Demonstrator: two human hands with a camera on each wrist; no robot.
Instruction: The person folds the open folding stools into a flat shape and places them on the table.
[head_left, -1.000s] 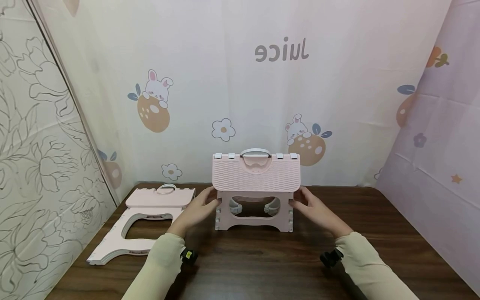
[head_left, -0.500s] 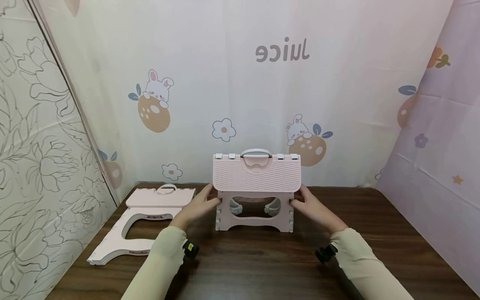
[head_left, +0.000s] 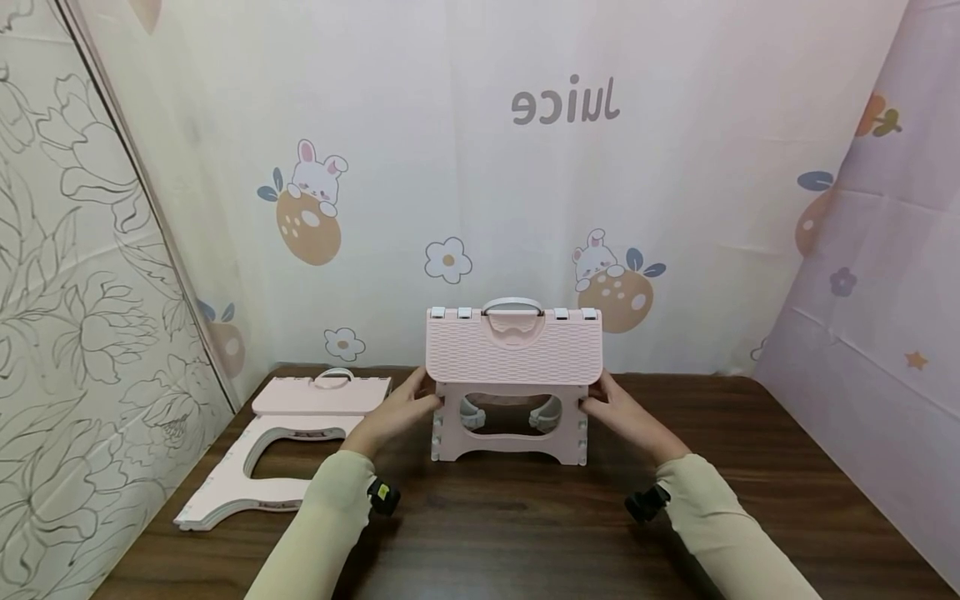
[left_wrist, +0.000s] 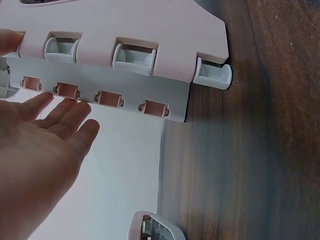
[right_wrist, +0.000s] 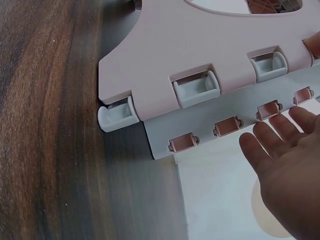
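Note:
In the head view, a pale pink folding step stool (head_left: 513,354) stands upright on the dark wooden table, its woven-textured top panel tilted and a grey carry handle raised above. My left hand (head_left: 393,417) holds its left side, the thumb on the front leg's edge. In the left wrist view, that hand's fingers (left_wrist: 75,117) reach to the grey side panel (left_wrist: 130,92). Mirroring this, my right hand (head_left: 630,421) holds the right side, thumb on the hinged edge. Fingertips (right_wrist: 250,145) lie at the edge of the grey side panel (right_wrist: 210,120) in the right wrist view.
A second pink folding stool (head_left: 236,467) lies folded flat at the table's left, partly behind my left forearm. The wooden table (head_left: 517,542) runs back to a printed curtain (head_left: 517,192). More patterned cloth hangs at left and right.
My right forearm and wrist have shifted slightly inward, and the left wrist slightly to the right. Both hands stay on the stool's sides, and the stool stands in the same place.

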